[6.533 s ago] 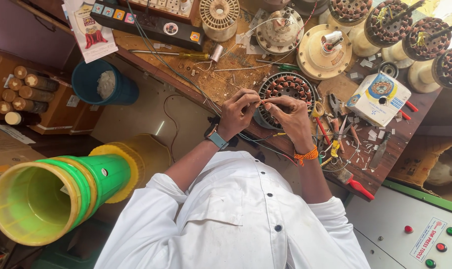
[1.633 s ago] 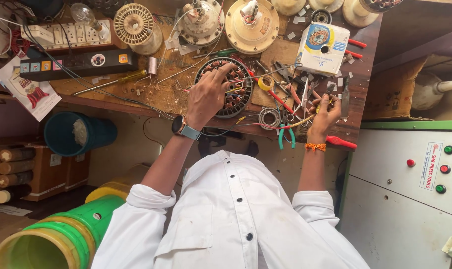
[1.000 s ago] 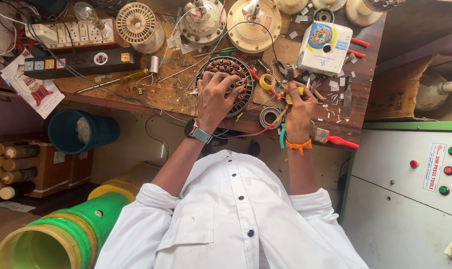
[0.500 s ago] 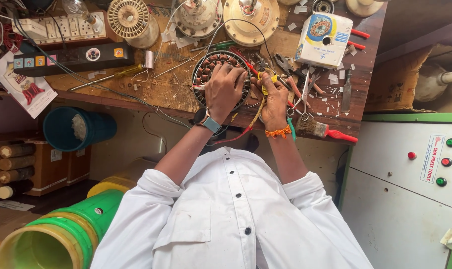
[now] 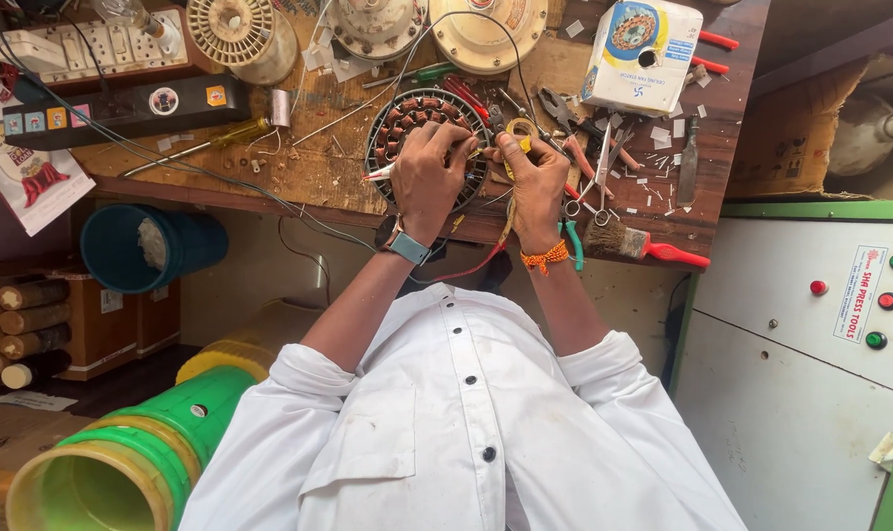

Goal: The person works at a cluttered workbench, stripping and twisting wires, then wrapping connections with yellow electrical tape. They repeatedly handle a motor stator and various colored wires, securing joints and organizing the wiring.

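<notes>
Left hand presses flat on the wound stator; right hand pinches yellow tape beside it. Heavy iron, fragile copper: grip the rim.

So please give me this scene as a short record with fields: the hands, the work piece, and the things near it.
view: head camera, looking down at a cluttered wooden workbench
left hand: rests on the round motor stator with copper windings
right hand: at the stator's right edge, fingers pinched; what they hold is unclear
wrists: watch on the left, orange band on the right
nearby: pliers, red-handled brush, white box
</notes>
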A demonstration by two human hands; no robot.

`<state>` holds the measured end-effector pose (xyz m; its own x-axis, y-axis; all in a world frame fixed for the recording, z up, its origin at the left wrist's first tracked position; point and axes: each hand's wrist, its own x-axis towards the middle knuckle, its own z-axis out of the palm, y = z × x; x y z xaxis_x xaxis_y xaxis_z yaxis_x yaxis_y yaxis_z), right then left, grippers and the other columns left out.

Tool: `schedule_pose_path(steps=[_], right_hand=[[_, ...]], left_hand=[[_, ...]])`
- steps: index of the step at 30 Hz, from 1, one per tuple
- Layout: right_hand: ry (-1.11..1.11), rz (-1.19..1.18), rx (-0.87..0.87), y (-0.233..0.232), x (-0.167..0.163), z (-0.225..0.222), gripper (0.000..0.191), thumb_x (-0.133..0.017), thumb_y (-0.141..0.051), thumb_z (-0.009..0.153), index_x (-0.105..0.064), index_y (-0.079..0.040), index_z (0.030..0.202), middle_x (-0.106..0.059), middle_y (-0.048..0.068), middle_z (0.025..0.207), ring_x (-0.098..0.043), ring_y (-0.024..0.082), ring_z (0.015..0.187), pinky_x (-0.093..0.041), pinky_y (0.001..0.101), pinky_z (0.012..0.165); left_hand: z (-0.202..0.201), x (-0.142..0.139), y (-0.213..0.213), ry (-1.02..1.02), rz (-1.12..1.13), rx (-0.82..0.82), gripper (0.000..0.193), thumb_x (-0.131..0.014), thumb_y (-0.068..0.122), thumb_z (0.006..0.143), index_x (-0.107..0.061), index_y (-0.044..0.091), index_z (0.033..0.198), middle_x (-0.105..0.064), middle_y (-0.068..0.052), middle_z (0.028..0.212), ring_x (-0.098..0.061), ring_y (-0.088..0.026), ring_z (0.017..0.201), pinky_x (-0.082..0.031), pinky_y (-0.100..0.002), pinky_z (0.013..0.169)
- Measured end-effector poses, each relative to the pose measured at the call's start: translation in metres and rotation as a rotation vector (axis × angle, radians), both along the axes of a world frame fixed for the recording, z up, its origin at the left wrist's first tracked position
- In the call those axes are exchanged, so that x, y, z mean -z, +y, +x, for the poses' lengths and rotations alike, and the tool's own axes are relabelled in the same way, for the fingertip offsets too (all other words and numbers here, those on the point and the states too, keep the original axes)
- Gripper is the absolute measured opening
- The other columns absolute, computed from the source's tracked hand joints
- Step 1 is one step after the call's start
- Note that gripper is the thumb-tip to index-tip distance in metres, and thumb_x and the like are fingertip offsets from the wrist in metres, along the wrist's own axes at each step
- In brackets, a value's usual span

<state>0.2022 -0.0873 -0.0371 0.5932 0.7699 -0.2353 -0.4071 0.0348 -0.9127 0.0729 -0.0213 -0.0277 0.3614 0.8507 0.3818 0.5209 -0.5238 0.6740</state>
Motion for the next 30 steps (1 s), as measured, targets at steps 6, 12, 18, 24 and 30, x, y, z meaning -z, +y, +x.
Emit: schedule_pose_path(steps=[6, 12, 18, 24, 30], right_hand=[[-0.019, -0.032, 0.013, 0.000, 0.006, -0.001, 0.017, -0.074, -0.010, 0.096, -0.074, 0.006, 0.103, -0.072, 0.008, 0.083, -0.074, 0.015, 0.078, -0.063, 0.0264, 0.072], [-0.006, -0.057, 0.014, -0.001, 0.008, 0.001, 0.018, -0.074, -0.011, 0.095, -0.074, 0.006, 0.101, -0.073, 0.008, 0.082, -0.074, 0.014, 0.075, -0.062, 0.0263, 0.067], [0.001, -0.044, -0.014, 0.000, 0.009, 0.003, 0.017, -0.075, -0.011, 0.095, -0.075, 0.006, 0.098, -0.072, 0.008, 0.080, -0.073, 0.014, 0.073, -0.060, 0.0253, 0.065], [-0.005, -0.041, -0.022, 0.000, 0.013, 0.005, 0.017, -0.076, -0.011, 0.095, -0.074, 0.006, 0.094, -0.072, 0.007, 0.079, -0.072, 0.013, 0.072, -0.060, 0.0245, 0.066], [-0.014, -0.060, -0.028, -0.001, 0.014, 0.005, 0.016, -0.075, -0.011, 0.095, -0.075, 0.005, 0.095, -0.072, 0.007, 0.080, -0.071, 0.012, 0.071, -0.059, 0.0228, 0.066]], left_hand=[[0.001, -0.001, -0.003, 0.016, 0.052, -0.017, 0.009, -0.080, 0.022, 0.090, -0.076, 0.016, 0.095, -0.068, 0.001, 0.092, -0.066, -0.021, 0.088, -0.053, -0.038, 0.074], [0.002, -0.004, -0.004, 0.018, 0.025, -0.028, 0.010, -0.081, 0.022, 0.090, -0.075, 0.015, 0.093, -0.067, 0.000, 0.091, -0.066, -0.022, 0.089, -0.053, -0.038, 0.074], [0.001, -0.003, -0.004, 0.007, 0.041, -0.019, 0.011, -0.080, 0.021, 0.089, -0.075, 0.013, 0.094, -0.067, -0.002, 0.092, -0.067, -0.022, 0.090, -0.054, -0.039, 0.076], [0.001, -0.003, -0.004, 0.029, 0.032, -0.017, 0.010, -0.080, 0.021, 0.090, -0.075, 0.013, 0.094, -0.067, -0.001, 0.090, -0.067, -0.022, 0.088, -0.054, -0.038, 0.075], [0.001, -0.004, -0.004, 0.034, 0.036, -0.012, 0.011, -0.080, 0.021, 0.090, -0.074, 0.013, 0.093, -0.066, -0.001, 0.090, -0.067, -0.022, 0.088, -0.053, -0.039, 0.074]])
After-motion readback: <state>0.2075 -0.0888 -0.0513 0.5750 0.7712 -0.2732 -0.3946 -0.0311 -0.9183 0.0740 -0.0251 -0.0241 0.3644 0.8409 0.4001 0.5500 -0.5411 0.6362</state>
